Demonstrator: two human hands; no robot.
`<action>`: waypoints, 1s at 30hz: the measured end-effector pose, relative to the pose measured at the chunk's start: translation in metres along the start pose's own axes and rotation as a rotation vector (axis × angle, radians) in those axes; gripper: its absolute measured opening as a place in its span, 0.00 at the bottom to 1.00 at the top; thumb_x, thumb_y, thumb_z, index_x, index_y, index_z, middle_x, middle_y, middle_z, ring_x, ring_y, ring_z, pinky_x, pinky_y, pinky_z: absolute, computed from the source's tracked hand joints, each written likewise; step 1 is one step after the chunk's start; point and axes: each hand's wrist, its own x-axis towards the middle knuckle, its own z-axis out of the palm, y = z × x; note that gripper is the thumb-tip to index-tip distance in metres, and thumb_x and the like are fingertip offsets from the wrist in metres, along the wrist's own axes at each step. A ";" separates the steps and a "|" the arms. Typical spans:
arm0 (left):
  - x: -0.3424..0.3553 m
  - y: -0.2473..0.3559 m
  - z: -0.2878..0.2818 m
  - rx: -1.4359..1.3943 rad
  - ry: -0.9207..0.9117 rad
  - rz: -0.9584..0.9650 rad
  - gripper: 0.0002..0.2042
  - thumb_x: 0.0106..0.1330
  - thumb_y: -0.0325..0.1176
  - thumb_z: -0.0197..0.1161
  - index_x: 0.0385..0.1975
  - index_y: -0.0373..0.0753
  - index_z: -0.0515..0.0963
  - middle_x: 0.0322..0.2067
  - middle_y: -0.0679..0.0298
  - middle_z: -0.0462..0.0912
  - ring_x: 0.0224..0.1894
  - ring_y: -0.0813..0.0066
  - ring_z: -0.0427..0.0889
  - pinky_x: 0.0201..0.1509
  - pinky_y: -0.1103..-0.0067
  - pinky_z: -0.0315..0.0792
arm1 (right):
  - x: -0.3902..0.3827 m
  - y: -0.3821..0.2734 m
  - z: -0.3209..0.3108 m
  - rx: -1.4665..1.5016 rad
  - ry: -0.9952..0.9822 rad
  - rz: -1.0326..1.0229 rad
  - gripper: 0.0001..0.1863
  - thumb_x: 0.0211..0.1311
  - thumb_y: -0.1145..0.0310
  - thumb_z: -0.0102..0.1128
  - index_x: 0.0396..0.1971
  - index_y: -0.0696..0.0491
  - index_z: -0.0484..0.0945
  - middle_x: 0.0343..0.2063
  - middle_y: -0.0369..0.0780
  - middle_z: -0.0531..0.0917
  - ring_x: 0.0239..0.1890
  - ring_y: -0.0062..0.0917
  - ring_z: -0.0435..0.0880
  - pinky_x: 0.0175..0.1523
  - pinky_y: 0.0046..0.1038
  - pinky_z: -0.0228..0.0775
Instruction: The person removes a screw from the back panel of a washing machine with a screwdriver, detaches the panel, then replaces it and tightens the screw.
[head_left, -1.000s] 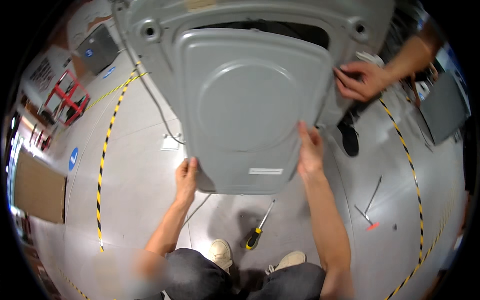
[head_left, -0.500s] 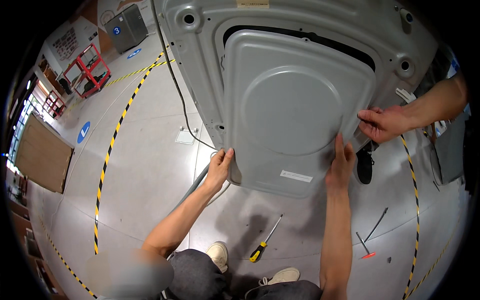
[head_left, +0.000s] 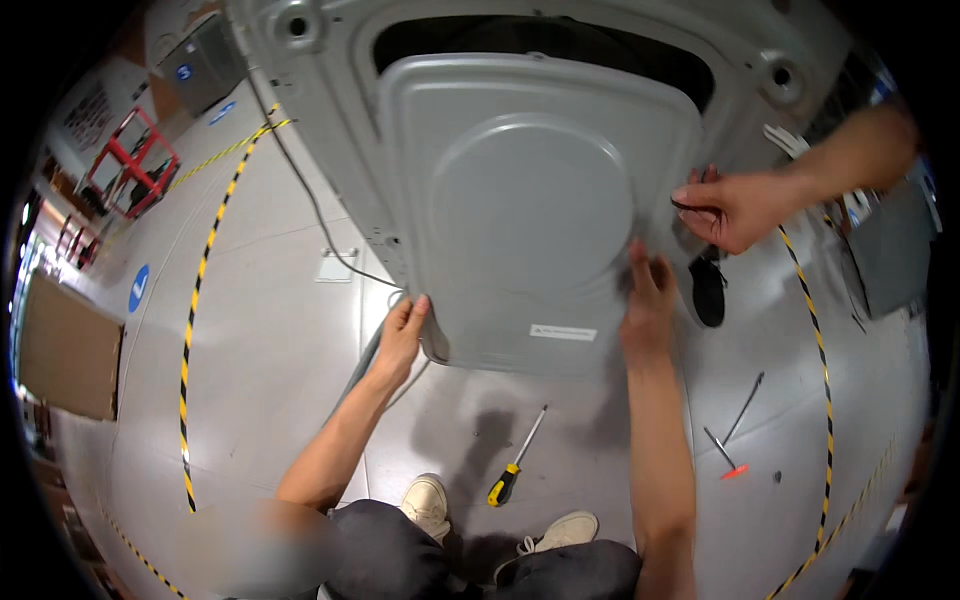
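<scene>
Head view: apparently partway, with grey panel tilted before the dark opening of the machine, neither flush nor clear. Pinching its lower left edge with the left hand; impossible to tell the grip of the blurred right hand at the right edge.

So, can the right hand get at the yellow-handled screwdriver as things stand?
Probably not: the right hand looks busy at the edge of the gray panel. Nothing covers the screwdriver, though.
</scene>
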 end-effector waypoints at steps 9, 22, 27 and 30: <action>-0.003 0.002 0.001 -0.070 -0.029 -0.059 0.21 0.72 0.49 0.51 0.46 0.33 0.74 0.37 0.67 0.78 0.38 0.81 0.71 0.44 0.80 0.65 | 0.009 -0.017 0.027 -0.059 0.000 0.048 0.10 0.63 0.64 0.62 0.34 0.57 0.79 0.30 0.27 0.76 0.34 0.11 0.69 0.42 0.16 0.60; -0.013 -0.001 0.002 -0.053 -0.031 -0.067 0.23 0.71 0.49 0.53 0.50 0.34 0.75 0.37 0.71 0.79 0.38 0.83 0.70 0.44 0.82 0.64 | 0.001 0.011 -0.002 0.042 -0.141 0.014 0.14 0.62 0.60 0.64 0.38 0.54 0.76 0.33 0.28 0.76 0.39 0.11 0.71 0.47 0.16 0.59; -0.012 -0.007 -0.001 -0.028 -0.028 -0.090 0.23 0.71 0.48 0.53 0.49 0.32 0.75 0.40 0.67 0.80 0.43 0.83 0.73 0.49 0.82 0.67 | -0.003 0.007 0.004 0.104 -0.122 0.039 0.12 0.64 0.64 0.62 0.41 0.55 0.76 0.36 0.29 0.77 0.41 0.12 0.72 0.50 0.17 0.60; -0.012 -0.002 -0.001 -0.044 -0.050 -0.106 0.21 0.72 0.47 0.52 0.52 0.34 0.74 0.42 0.69 0.79 0.44 0.81 0.72 0.53 0.79 0.64 | -0.004 0.003 0.007 0.118 -0.123 0.049 0.14 0.65 0.65 0.61 0.45 0.56 0.75 0.40 0.29 0.78 0.44 0.12 0.73 0.53 0.17 0.61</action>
